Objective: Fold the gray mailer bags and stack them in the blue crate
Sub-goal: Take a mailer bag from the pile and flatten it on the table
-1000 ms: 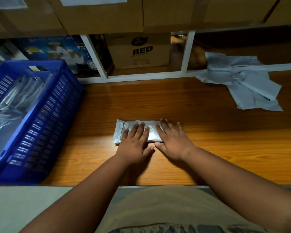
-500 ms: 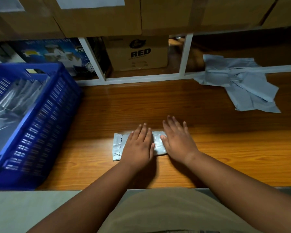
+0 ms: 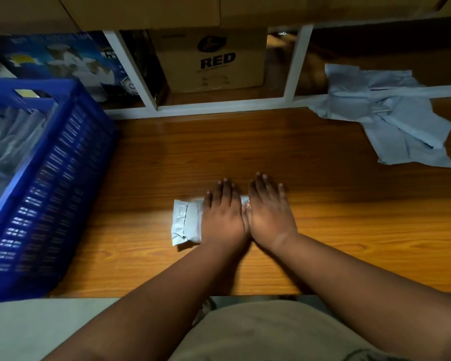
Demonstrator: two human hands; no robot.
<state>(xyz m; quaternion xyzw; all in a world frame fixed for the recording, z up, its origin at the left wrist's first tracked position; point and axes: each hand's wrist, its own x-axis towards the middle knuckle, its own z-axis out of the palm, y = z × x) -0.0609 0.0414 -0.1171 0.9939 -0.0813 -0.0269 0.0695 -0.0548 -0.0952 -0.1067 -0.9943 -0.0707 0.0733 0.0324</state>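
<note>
1. A brown wooden table [image 3: 323,230] sits in front of shelves.
2. The left hand [image 3: 223,217] and right hand [image 3: 270,214] lie flat, fingers straight, pressing the folded gray bag [image 3: 186,221].
3. The blue crate [image 3: 50,178] stands to the left.

At table centre, a folded gray plastic mailer bag [image 3: 186,221] under both flat hands: left hand [image 3: 223,217], right hand [image 3: 270,213], side by side. Far left, a blue slatted plastic crate [image 3: 50,188] on the brown wooden table [image 3: 349,230]; far right, behind, a loose pile of gray mailer bags [image 3: 391,115].

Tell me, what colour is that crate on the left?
Blue crate, seen clearly in the head view.
</note>
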